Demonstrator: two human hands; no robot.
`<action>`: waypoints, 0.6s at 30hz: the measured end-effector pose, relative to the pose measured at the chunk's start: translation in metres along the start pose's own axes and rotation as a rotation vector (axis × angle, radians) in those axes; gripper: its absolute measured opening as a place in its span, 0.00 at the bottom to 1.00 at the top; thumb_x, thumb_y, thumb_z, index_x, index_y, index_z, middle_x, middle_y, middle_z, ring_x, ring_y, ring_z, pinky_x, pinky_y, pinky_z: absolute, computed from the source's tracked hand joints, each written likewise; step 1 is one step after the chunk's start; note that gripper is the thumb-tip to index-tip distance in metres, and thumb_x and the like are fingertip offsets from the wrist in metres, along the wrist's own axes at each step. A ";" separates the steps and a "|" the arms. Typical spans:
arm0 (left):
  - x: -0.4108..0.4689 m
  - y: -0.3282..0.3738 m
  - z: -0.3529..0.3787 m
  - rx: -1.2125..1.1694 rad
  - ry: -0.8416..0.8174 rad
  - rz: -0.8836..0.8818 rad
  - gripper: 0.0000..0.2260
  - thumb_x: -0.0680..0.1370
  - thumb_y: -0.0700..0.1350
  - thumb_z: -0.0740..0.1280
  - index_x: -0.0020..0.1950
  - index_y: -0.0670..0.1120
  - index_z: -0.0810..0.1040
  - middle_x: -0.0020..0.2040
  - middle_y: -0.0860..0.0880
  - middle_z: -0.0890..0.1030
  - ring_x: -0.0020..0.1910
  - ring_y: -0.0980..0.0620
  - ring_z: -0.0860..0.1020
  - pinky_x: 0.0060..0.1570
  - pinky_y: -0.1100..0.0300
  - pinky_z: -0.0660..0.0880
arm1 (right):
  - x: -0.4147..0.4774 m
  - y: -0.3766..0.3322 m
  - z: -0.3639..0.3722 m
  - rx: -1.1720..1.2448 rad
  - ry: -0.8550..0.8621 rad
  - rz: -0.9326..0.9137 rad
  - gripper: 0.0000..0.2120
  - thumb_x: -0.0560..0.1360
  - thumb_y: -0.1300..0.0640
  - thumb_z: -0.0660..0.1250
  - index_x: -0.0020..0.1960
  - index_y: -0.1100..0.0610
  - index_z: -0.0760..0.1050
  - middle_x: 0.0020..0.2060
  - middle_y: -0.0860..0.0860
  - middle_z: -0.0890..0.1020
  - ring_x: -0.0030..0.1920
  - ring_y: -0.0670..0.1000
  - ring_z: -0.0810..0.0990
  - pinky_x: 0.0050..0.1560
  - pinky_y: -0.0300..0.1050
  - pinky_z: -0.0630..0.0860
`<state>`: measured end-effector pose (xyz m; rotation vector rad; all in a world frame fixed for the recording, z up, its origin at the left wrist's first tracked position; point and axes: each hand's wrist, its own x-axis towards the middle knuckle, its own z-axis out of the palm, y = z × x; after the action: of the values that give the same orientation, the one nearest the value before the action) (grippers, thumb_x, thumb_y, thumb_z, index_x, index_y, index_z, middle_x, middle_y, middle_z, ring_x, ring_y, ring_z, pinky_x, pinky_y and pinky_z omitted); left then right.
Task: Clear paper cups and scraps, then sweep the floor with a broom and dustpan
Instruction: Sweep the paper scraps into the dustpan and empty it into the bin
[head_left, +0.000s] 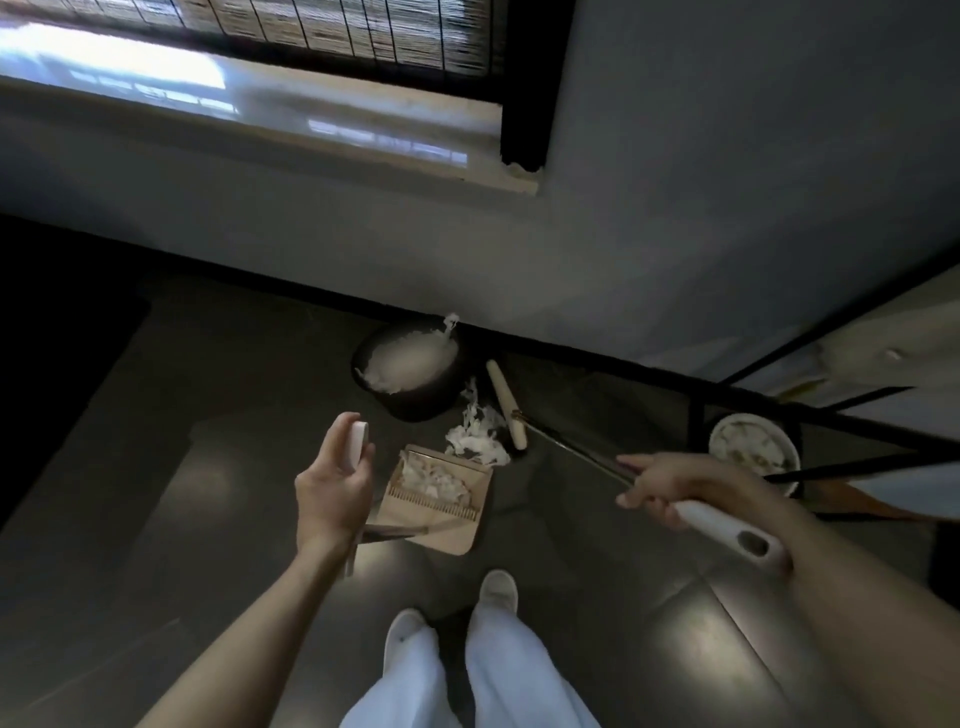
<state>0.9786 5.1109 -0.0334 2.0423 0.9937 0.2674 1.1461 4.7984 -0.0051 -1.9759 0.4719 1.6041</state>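
Right hand (670, 483) clamped round the broom (717, 519), seemingly to push scraps (475, 439) into the dustpan (441, 512); left hand (332, 486) clasped the dustpan handle (358, 441), steadying it.

Single head-worn wide-angle view, tilted steeply down and forward. Left hand (332, 493) gripping dustpan handle (358, 441) and right hand (670, 486) gripping broom handle (722, 525), close, mid-frame. Floor (234, 415) beyond. Wall (727, 208), window (208, 78) along top edge. Wearer's legs (509, 675) at bottom edge.

We are wearing loose, pale bluish-white trousers (514, 670) and plain white shoes (498, 592) with rounded toes; our forearms (249, 613) are showing bare down to the wrists.
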 end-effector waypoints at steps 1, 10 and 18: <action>0.000 -0.001 -0.001 0.003 0.000 -0.007 0.13 0.77 0.46 0.68 0.61 0.57 0.76 0.41 0.51 0.79 0.38 0.53 0.77 0.40 0.62 0.68 | -0.007 -0.001 -0.004 0.039 -0.004 0.007 0.34 0.78 0.68 0.63 0.76 0.45 0.55 0.19 0.49 0.66 0.17 0.43 0.64 0.18 0.32 0.63; -0.006 -0.010 -0.005 -0.013 0.001 0.016 0.14 0.77 0.46 0.68 0.62 0.57 0.75 0.41 0.53 0.79 0.36 0.54 0.76 0.38 0.65 0.67 | 0.018 -0.013 0.054 0.105 -0.004 0.017 0.39 0.76 0.72 0.61 0.77 0.42 0.52 0.24 0.52 0.73 0.19 0.43 0.66 0.19 0.35 0.66; -0.014 -0.022 -0.019 -0.002 -0.020 0.044 0.15 0.77 0.47 0.68 0.61 0.61 0.73 0.39 0.53 0.78 0.35 0.55 0.75 0.38 0.63 0.68 | -0.004 -0.005 0.056 0.098 -0.019 0.010 0.35 0.77 0.71 0.60 0.77 0.48 0.55 0.18 0.50 0.70 0.17 0.43 0.66 0.17 0.33 0.64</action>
<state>0.9481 5.1195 -0.0357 2.0632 0.9369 0.2703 1.1040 4.8361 -0.0078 -1.8870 0.5437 1.5736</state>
